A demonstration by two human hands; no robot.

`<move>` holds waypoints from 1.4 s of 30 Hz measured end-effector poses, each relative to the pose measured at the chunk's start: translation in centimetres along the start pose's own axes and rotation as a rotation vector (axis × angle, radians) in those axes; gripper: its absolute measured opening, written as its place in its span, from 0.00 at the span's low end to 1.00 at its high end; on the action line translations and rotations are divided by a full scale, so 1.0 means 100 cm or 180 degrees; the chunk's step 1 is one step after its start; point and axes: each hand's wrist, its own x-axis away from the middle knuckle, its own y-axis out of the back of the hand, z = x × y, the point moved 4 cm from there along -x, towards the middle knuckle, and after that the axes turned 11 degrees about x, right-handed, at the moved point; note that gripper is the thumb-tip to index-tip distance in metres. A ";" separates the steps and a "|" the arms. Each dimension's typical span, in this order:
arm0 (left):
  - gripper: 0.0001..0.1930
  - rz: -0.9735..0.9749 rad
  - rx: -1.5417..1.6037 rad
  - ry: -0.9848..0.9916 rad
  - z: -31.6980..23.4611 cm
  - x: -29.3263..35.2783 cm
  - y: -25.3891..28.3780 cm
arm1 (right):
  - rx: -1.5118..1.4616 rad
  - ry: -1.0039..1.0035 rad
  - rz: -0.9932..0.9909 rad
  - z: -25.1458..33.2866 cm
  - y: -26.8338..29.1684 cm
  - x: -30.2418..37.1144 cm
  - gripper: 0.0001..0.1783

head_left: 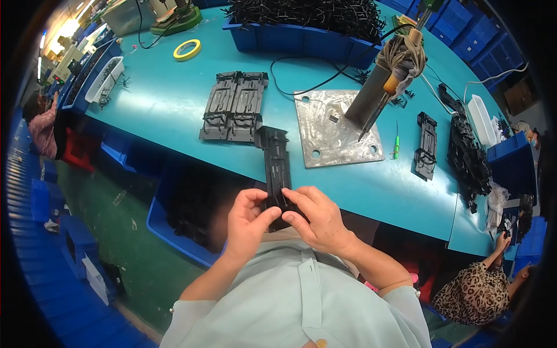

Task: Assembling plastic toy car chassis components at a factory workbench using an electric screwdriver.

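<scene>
Both my hands hold one long black plastic frame part [277,163] at its near end, just off the table's front edge. My left hand [248,223] grips its left side, thumb on top and fingers curled round. From the right, my right hand [316,217] closes on the same end, its thumb and fingers against the plastic. The part's far end points away from me, over the table edge. Beyond it, two similar black parts [234,107] lie side by side. What my fingers touch underneath is hidden.
A steel plate [339,145] with an upright post stands right of centre, a soldering iron [383,104] hanging against it. A green screwdriver [397,148], another black part [426,145] and a pile [467,153] lie rightward. A blue bin [301,43] stands behind; yellow tape [187,57] lies left.
</scene>
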 end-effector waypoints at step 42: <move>0.13 0.1039 0.0155 0.2075 0.034 0.001 -0.041 | -0.3597 -0.3110 -0.0328 -0.037 0.011 0.103 0.12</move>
